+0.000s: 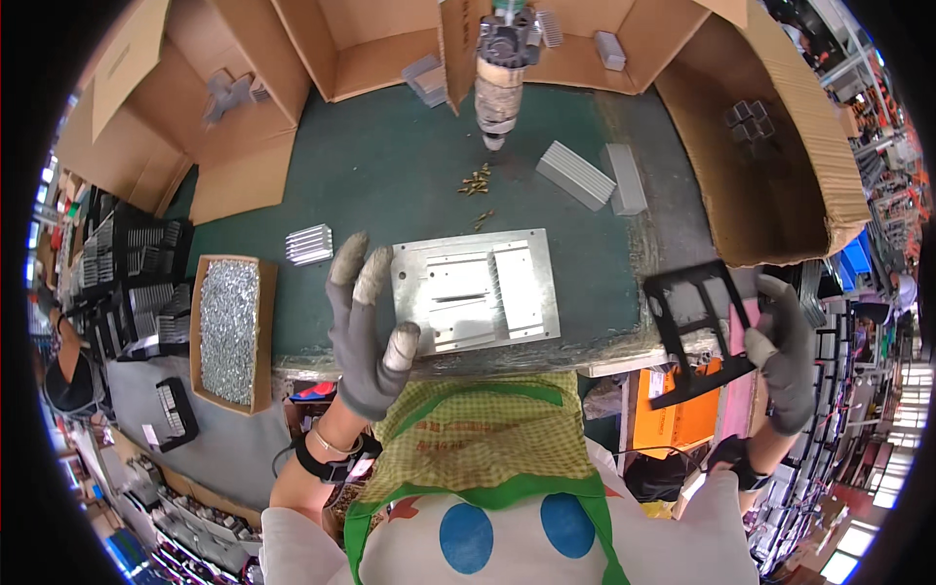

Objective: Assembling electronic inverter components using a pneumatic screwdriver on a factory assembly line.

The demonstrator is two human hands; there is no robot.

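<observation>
My right hand, in a grey glove with pale fingertips, grips a black rectangular frame with crossbars by its right side. The frame is held up, tilted, off the bench's front right edge. My left hand, gloved alike, is raised with its fingers apart and nothing in them. It hovers by the left edge of a silver metal plate with slots and holes, which lies flat near the bench's front edge. Beyond the plate lie several small brass-coloured screws.
A power screwdriver hangs tip down over the bench. Finned aluminium blocks lie right, a smaller finned piece left. An open box holds small silver parts. Cardboard boxes line the back and right.
</observation>
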